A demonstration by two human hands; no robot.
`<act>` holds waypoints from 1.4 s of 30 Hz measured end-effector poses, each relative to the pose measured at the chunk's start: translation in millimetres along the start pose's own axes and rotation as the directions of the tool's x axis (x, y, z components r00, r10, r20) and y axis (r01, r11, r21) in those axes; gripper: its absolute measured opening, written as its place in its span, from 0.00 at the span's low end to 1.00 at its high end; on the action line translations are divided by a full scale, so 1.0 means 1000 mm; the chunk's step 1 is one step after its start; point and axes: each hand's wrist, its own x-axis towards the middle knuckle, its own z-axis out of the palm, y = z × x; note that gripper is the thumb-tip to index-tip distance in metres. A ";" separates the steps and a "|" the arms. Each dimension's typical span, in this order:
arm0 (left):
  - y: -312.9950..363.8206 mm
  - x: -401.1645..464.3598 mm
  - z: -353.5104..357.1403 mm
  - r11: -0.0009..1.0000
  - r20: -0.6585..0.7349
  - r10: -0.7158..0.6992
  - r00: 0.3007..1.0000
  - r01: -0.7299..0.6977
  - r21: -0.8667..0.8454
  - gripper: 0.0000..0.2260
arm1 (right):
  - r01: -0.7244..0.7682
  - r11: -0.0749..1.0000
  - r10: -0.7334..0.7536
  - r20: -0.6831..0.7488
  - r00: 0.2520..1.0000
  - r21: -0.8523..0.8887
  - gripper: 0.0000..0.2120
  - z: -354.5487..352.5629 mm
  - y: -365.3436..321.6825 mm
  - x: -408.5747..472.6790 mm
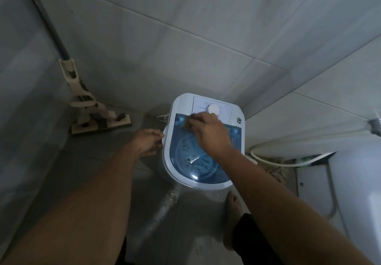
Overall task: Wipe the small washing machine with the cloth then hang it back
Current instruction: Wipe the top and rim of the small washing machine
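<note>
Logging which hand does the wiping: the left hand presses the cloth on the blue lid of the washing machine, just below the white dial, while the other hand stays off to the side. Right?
Not quite. In the head view the right hand presses the cloth on the blue lid, below the white dial; the left hand is beside the washing machine.

One head-worn wide-angle view looks steeply down from standing height onto the washing machine in a tiled corner.
</note>
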 end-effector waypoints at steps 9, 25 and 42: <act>0.000 -0.004 0.004 1.000 -0.025 0.012 1.000 -0.011 0.011 0.04 | 0.377 0.926 -0.374 0.140 0.917 0.003 0.20 0.008 0.004 -0.049; -0.003 0.005 -0.003 1.000 0.019 -0.014 1.000 0.014 0.008 0.09 | 0.051 0.998 -0.056 -0.109 0.992 -0.047 0.12 0.006 0.005 0.086; 0.001 -0.002 0.003 0.999 -0.004 0.020 1.000 -0.020 0.025 0.02 | 0.072 0.992 -0.058 -0.131 0.990 0.102 0.14 -0.023 -0.003 0.032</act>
